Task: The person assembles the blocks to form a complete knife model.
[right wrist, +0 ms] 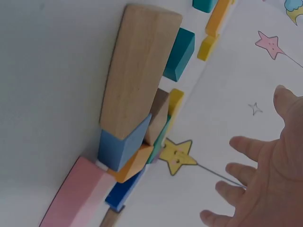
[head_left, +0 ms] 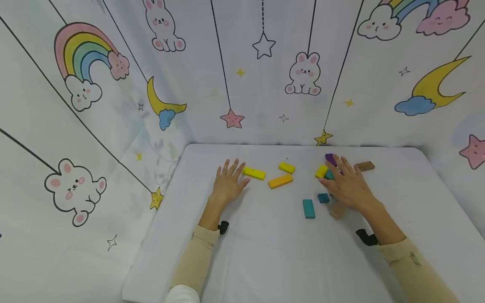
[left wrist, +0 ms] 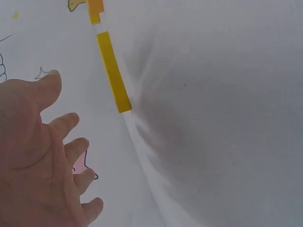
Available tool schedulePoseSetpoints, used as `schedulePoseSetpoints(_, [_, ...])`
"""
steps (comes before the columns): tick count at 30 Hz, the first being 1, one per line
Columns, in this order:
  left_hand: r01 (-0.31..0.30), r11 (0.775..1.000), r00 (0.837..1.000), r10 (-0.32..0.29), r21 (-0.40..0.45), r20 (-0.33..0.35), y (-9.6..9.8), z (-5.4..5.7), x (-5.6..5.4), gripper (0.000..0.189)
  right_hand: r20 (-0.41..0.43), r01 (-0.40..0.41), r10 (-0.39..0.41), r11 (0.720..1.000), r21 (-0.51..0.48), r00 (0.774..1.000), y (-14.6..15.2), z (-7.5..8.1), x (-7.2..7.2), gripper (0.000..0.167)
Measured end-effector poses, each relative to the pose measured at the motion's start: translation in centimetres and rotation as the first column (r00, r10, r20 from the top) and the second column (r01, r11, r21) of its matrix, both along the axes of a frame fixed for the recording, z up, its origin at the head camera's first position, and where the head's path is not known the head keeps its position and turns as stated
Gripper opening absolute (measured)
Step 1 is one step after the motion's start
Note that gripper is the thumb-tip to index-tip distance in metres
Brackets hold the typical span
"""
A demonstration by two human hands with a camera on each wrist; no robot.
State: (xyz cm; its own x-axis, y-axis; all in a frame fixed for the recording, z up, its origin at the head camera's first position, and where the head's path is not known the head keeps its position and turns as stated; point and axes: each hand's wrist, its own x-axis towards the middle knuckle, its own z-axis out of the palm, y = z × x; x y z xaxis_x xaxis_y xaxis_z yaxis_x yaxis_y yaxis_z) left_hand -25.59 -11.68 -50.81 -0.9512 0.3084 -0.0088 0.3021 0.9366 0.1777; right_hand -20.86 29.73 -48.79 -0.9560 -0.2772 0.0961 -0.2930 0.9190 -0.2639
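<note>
My left hand (head_left: 227, 185) hovers low over the table's left part with fingers spread and nothing held. Just right of its fingertips lies a long yellow block (head_left: 254, 173), which the left wrist view also shows beyond the thumb. My right hand (head_left: 350, 187), fingers also spread, is above a cluster of blocks and hides part of it. Around that hand show a purple block (head_left: 331, 159), a yellow block (head_left: 321, 171) and a brown block (head_left: 365, 166). The right wrist view reveals a pale wooden block (right wrist: 139, 71), a blue block (right wrist: 123, 146) and a pink block (right wrist: 75, 194) below the hand.
Between the hands lie an orange block (head_left: 281, 181) and a short yellow block (head_left: 286, 167). Nearer the front are a teal block (head_left: 308, 208) and a smaller teal block (head_left: 323, 198). A white cloth covers the table (head_left: 265, 252); a patterned curtain (head_left: 204, 75) hangs behind and at the left.
</note>
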Motion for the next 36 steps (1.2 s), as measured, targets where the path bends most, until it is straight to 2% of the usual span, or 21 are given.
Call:
schedulePoseSetpoints(4, [0.011, 0.999, 1.000, -0.011, -0.032, 0.009, 0.1, 0.0, -0.1, 0.066, 0.006, -0.004, 0.003, 1.000, 0.018, 1.000, -0.8, 0.0, -0.6, 0.077])
schedulePoseSetpoints(9, [0.028, 0.999, 0.999, -0.027, -0.023, 0.033, 0.1, 0.0, -0.1, 0.064, 0.008, -0.040, 0.040, 0.999, 0.020, 0.999, -2.0, -0.2, -1.4, 0.076])
schedulePoseSetpoints(18, [0.080, 0.996, 0.997, -0.080, -0.033, 0.000, 0.4, -0.2, -0.7, 0.062, 0.010, -0.117, 0.117, 0.993, -0.011, 0.993, -4.2, 0.0, -2.6, 0.074])
schedulePoseSetpoints(26, [0.099, 0.994, 0.995, -0.098, -0.039, 0.023, 1.6, -0.3, -1.4, 0.062, -0.034, -0.135, 0.134, 0.990, -0.032, 0.990, -5.7, 0.0, -3.2, 0.070])
schedulePoseSetpoints(36, [0.121, 0.992, 0.990, -0.119, -0.026, 0.071, 3.0, -0.2, -1.6, 0.059, 0.053, -0.135, 0.137, 0.990, -0.028, 0.989, -7.0, 0.0, -3.6, 0.065])
